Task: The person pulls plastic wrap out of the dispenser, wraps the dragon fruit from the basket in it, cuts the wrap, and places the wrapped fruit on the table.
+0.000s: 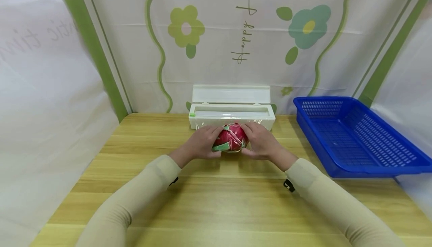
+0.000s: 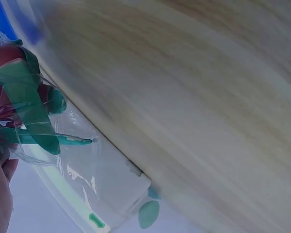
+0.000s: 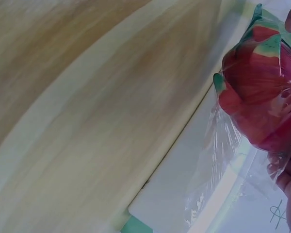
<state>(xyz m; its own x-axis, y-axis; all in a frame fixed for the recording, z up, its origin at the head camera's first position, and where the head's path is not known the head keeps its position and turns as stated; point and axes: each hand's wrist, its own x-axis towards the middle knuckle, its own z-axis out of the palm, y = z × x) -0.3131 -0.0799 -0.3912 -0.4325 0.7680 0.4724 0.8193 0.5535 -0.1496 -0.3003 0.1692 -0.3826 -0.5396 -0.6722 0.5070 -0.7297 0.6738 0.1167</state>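
Note:
A red dragon fruit [image 1: 232, 138] with green scales is covered in clear cling film, held just in front of a white cling film dispenser [image 1: 233, 121]. My left hand [image 1: 204, 142] grips its left side, and my right hand [image 1: 260, 141] grips the right side. In the left wrist view, film [image 2: 80, 160] stretches between the dragon fruit [image 2: 22, 90] and the dispenser. Wrinkled film also clings to the fruit [image 3: 262, 104] in the right wrist view. The dispenser's lid [image 1: 231, 94] stands raised at the back. My fingers hide parts of the fruit's sides.
A blue plastic basket [image 1: 314, 142] with slotted walls stands on the right of the wooden table [image 1: 216, 205]. Behind the dispenser hangs a white curtain [image 1: 216, 67] with flowers and green stripes. A small green tab [image 1: 192, 114] marks the dispenser's left end.

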